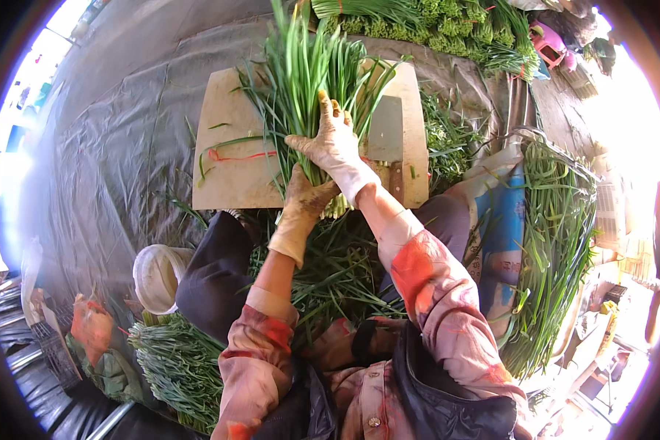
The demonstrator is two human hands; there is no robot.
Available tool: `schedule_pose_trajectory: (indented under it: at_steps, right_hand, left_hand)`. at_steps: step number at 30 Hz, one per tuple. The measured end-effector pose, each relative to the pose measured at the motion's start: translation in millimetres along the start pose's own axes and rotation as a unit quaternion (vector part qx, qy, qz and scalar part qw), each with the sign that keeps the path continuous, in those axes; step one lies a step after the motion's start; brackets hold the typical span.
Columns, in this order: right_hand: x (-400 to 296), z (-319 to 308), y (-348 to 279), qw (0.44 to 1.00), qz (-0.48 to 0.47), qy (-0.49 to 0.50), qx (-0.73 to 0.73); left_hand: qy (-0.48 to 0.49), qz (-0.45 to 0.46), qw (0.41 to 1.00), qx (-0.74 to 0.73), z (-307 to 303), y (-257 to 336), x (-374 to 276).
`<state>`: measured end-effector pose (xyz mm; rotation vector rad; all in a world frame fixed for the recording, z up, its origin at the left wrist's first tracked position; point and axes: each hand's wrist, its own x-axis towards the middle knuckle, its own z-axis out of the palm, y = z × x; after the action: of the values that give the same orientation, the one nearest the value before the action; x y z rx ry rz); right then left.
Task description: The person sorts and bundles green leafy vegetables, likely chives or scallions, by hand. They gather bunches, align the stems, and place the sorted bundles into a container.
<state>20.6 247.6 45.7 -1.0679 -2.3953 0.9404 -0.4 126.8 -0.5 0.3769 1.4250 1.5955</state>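
My left hand (306,201), in a stained pale glove, grips the lower stems of a large bunch of long green leaves, perhaps garlic chives (302,82). Its cut ends stick out below that hand. My right hand (333,140), gloved too, lies on the bunch higher up with its fingers spread. Under the bunch is a wooden board (236,187). A cleaver (386,129) with a wooden handle lies on the board to the right of the bunch. A red tie (242,156) and leaf scraps lie on its left part.
Tied green bunches (451,25) are stacked beyond the board. Loose leaves (550,258) fill a sack on the right. A white bucket (157,279) stands left of my knee, with more bunches (176,357) below it. Loose leaves (335,275) lie between my legs. Grey sheeting (121,154) covers the ground.
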Motion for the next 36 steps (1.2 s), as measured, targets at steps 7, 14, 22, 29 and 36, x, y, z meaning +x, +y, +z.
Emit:
schedule_pose_trajectory:
  at_steps: [7, 14, 22, 29, 36]
  right_hand:
    - [-10.5, 17.3, -6.1, 0.992, -0.017, 0.012, -0.125]
    - [-8.0, 16.7, -10.6, 0.996, -0.004, 0.011, -0.085]
    - [-41.6, -5.6, 8.3, 0.993, 0.018, 0.12, 0.013]
    - [-44.1, 20.8, 16.3, 0.993, 0.01, 0.115, -0.019]
    - [-43.1, -2.5, 9.8, 0.998, 0.038, 0.024, 0.036]
  left_hand:
    - [0.042, -0.083, 0.904, 0.418, -30.0, 71.8, -28.7]
    - [0.247, 0.084, 0.961, 0.088, -61.9, 33.3, 7.0]
    - [0.215, 0.099, 0.949, 0.208, 0.4, 59.2, 27.7]
    - [0.147, 0.04, 0.979, 0.138, -20.1, 19.2, 58.6]
    - [0.105, 0.046, 0.946, 0.303, -65.1, 29.1, 52.4]
